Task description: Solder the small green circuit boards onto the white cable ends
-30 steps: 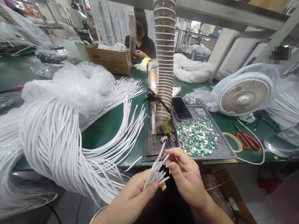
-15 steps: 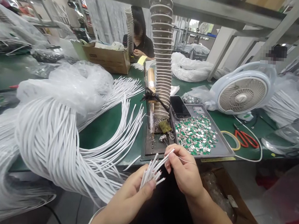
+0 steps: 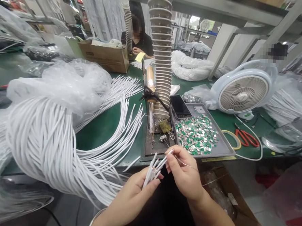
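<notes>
A small bunch of white cables (image 3: 151, 172) is wrapped in my left hand (image 3: 133, 193), cut ends pointing up and away, with reddish wire tips showing at some of them. My right hand (image 3: 184, 169) pinches the end of one cable from this bunch between thumb and fingers. A thin silvery wire (image 3: 188, 165) passes through the same hand and trails to the right; it looks like solder. Just beyond my hands stands a soldering iron (image 3: 150, 82), wooden handle up and tip down, over a dark base (image 3: 147, 153).
Left lies a big bundle of white cables (image 3: 42, 140) under plastic. A tray (image 3: 224, 148) holds green-and-silver connector boards (image 3: 198, 134) and a phone (image 3: 180, 106). A ribbed hose (image 3: 161, 52) hangs centrally. Tape (image 3: 237, 142), red-handled pliers (image 3: 249, 137) and a fan (image 3: 243, 94) stand right. A co-worker (image 3: 137, 33) sits opposite.
The view has shifted slightly. The cable ends in my left hand sit closer together, and my left thumb has moved up along them. My right hand keeps its pinch on a cable end.
</notes>
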Tool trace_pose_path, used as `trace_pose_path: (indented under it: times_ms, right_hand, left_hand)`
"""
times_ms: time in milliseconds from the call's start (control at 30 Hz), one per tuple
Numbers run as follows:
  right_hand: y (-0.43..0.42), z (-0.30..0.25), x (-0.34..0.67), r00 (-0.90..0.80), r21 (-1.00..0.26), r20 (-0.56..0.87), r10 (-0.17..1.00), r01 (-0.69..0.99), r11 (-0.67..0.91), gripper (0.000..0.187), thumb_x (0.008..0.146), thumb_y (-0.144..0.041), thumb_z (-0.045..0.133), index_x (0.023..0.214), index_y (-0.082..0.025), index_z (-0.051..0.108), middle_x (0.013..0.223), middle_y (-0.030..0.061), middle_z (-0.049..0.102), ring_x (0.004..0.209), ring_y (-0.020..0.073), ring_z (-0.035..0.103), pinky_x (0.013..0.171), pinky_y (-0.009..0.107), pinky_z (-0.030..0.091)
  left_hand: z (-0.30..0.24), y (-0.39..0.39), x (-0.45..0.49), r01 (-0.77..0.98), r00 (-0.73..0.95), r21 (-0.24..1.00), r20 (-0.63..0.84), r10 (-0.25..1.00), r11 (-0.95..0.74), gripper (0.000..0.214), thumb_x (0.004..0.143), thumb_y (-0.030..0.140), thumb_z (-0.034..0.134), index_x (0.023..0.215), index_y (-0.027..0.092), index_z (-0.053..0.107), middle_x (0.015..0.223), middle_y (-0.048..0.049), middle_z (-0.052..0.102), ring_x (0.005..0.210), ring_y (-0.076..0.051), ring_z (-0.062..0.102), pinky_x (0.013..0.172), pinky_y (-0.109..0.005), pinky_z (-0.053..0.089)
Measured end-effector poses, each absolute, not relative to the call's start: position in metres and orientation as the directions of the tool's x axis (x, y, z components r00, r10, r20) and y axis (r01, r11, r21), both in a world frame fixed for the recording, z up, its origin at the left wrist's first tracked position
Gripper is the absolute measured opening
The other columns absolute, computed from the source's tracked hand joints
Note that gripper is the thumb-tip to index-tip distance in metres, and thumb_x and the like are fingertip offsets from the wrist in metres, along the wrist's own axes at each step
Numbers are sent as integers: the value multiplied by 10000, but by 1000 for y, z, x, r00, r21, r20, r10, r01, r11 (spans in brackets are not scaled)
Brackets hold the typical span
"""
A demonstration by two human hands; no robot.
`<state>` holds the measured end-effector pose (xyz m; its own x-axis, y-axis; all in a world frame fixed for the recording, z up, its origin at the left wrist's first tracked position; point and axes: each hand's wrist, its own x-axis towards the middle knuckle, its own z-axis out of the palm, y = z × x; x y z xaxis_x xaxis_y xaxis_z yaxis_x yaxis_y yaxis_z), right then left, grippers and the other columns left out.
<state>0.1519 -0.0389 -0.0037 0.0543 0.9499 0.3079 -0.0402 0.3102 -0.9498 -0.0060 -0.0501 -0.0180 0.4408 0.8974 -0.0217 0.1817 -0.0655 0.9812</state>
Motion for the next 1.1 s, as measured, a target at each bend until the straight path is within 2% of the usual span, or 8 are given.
trace_pose_path:
  times_ms: [200, 300, 467, 600, 700, 867, 1000, 1100]
  right_hand:
    - [-37, -7, 154, -83, -947, 288, 954, -170, 271, 134, 876, -312, 554, 896, -196, 617, 834, 2, 529, 519, 51, 522, 487, 194, 454]
    - [-35, -10, 153, -79, -950, 225, 971, -239, 201, 165, 860, -335, 586, 792, -185, 592, 693, -35, 511, 469, 43, 480, 449, 174, 414]
    - [-33, -16, 149, -54, -955, 135, 989, -274, 116, 255, 839, -415, 603, 750, -183, 545, 541, -64, 492, 418, 50, 442, 413, 167, 378]
    - [-37, -19, 143, 40, -964, 155, 987, -211, 160, 269, 858, -425, 572, 743, -187, 524, 542, -60, 480, 429, 62, 448, 419, 185, 394]
    - [-44, -23, 139, 119, -956, 256, 959, -115, 269, 244, 893, -381, 527, 743, -189, 518, 601, -47, 471, 454, 67, 459, 439, 200, 405]
    - [-51, -29, 135, 145, -945, 323, 935, 1, 326, 233, 928, -319, 473, 737, -191, 508, 635, -39, 449, 478, 72, 455, 468, 218, 389]
    - [-48, -32, 140, 186, -955, 283, 941, -42, 295, 234, 927, -344, 482, 751, -192, 510, 602, -54, 438, 449, 66, 444, 441, 208, 372]
    - [-42, -33, 151, 260, -953, 231, 938, -135, 272, 211, 923, -354, 500, 781, -200, 527, 566, -65, 429, 449, 72, 440, 424, 196, 369]
  left_hand:
    - [-14, -49, -7, 163, 471, 982, 9, 882, -97, 206, 872, 354, 541, 884, 206, 684, 618, 1, 574, 663, -177, 545, 589, -242, 461]
    - [-10, -48, -8, 163, 507, 980, 13, 862, -111, 190, 861, 342, 551, 783, 192, 637, 682, 4, 573, 634, -144, 493, 599, -231, 428]
    - [-17, -48, -7, 122, 501, 992, -82, 862, 23, 329, 820, 404, 596, 597, 182, 500, 545, 62, 374, 507, -94, 323, 487, -217, 318]
    - [-26, -50, -5, 11, 349, 989, -142, 926, 148, 362, 834, 520, 543, 759, 169, 584, 482, 94, 332, 415, -75, 263, 408, -215, 234]
    - [-28, -53, -1, 44, 218, 997, -70, 973, 62, 318, 872, 484, 509, 879, 178, 592, 480, 95, 365, 397, -85, 309, 408, -221, 272]
    - [-30, -57, 6, 307, 1, 928, 221, 975, -211, 225, 936, 308, 422, 943, 185, 610, 536, 54, 512, 479, -136, 510, 576, -277, 455]
    - [-32, -62, 5, 389, -181, 891, 322, 929, -233, 243, 942, 251, 400, 991, 178, 627, 784, -30, 684, 757, -190, 663, 773, -334, 505]
    - [-29, -68, 2, 376, -230, 892, 353, 907, -252, 254, 944, 231, 400, 1023, 193, 639, 982, -63, 700, 921, -216, 667, 888, -391, 485]
